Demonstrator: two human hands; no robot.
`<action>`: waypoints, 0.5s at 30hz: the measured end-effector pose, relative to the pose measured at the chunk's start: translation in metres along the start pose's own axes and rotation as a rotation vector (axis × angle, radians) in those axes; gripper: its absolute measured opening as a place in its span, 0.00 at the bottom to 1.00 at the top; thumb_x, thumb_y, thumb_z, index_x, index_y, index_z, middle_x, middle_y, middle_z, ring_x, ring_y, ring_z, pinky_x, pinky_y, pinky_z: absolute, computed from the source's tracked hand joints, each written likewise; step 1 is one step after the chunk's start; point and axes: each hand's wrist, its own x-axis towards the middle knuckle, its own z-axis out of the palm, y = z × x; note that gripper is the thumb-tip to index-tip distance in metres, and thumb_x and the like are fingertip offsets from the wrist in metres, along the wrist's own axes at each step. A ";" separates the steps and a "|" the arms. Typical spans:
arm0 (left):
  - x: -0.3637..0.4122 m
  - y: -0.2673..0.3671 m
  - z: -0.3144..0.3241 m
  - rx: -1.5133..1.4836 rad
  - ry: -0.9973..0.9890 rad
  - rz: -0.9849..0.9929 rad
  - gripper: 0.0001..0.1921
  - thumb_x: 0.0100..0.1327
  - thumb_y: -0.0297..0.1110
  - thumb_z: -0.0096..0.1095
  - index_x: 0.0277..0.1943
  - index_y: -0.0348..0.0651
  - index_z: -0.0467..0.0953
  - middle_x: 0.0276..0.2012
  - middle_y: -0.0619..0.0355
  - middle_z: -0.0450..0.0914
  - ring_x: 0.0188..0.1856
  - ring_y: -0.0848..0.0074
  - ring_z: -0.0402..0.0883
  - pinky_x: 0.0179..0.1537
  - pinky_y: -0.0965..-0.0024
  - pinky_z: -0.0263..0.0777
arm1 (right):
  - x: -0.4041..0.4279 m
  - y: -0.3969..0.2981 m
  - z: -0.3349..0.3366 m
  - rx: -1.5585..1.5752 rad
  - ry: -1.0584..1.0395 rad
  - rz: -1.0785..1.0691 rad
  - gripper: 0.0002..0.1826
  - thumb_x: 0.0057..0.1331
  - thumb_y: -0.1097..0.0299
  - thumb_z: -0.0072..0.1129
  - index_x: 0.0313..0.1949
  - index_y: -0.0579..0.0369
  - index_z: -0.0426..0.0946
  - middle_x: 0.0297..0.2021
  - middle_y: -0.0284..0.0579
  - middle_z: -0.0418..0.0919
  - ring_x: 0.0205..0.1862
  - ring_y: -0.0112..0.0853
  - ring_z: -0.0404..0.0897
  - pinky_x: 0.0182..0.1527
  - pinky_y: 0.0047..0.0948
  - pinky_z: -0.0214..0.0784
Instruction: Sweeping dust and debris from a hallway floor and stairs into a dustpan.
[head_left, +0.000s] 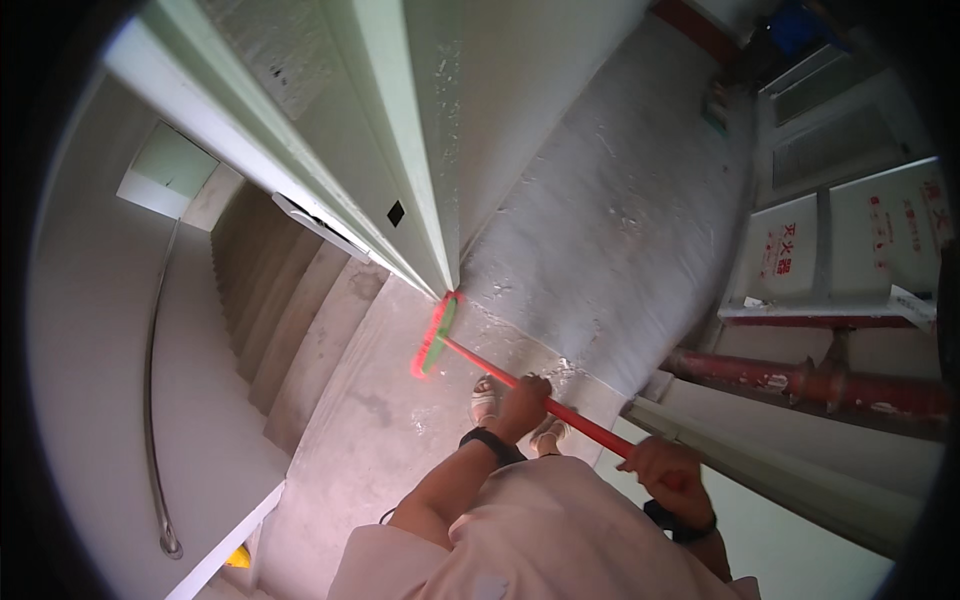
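Observation:
A push broom with a red handle (585, 426) runs diagonally in front of my body. Its green head (439, 337) with red bristles (424, 352) rests on the concrete floor, one end close to the foot of the door frame. My left hand (526, 407) wraps around the middle of the handle, just above my sandalled feet. Farther up, my right hand (667, 474) grips the handle near its top end. Each wrist wears a dark band.
Concrete stairs (300, 300) descend on the left beside a wall with a metal handrail (151, 360). A pale door frame (420, 135) stands ahead. Grey corridor floor (592, 210) stretches ahead right. Along the right are a red pipe (877, 388) and cabinets (780, 247) bearing red writing.

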 end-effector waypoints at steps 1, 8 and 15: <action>0.003 -0.014 0.009 -0.012 0.113 -0.032 0.06 0.47 0.29 0.57 0.30 0.41 0.74 0.30 0.51 0.76 0.38 0.59 0.73 0.39 0.61 0.69 | -0.001 0.016 0.001 -0.008 0.030 0.002 0.06 0.47 0.86 0.49 0.19 0.60 0.67 0.22 0.45 0.72 0.29 0.38 0.73 0.35 0.32 0.68; 0.016 0.020 0.023 -0.063 -0.098 0.054 0.07 0.49 0.31 0.55 0.33 0.48 0.77 0.29 0.53 0.78 0.37 0.61 0.76 0.38 0.63 0.70 | -0.024 0.001 -0.018 -0.098 0.160 0.043 0.07 0.46 0.87 0.47 0.18 0.61 0.67 0.21 0.44 0.71 0.28 0.36 0.72 0.35 0.36 0.71; 0.009 0.017 0.010 0.066 0.013 0.062 0.09 0.48 0.33 0.57 0.35 0.49 0.78 0.30 0.59 0.79 0.38 0.66 0.76 0.36 0.64 0.71 | -0.023 -0.006 -0.022 0.004 0.072 -0.019 0.05 0.46 0.84 0.48 0.16 0.61 0.66 0.20 0.45 0.71 0.27 0.38 0.72 0.33 0.36 0.70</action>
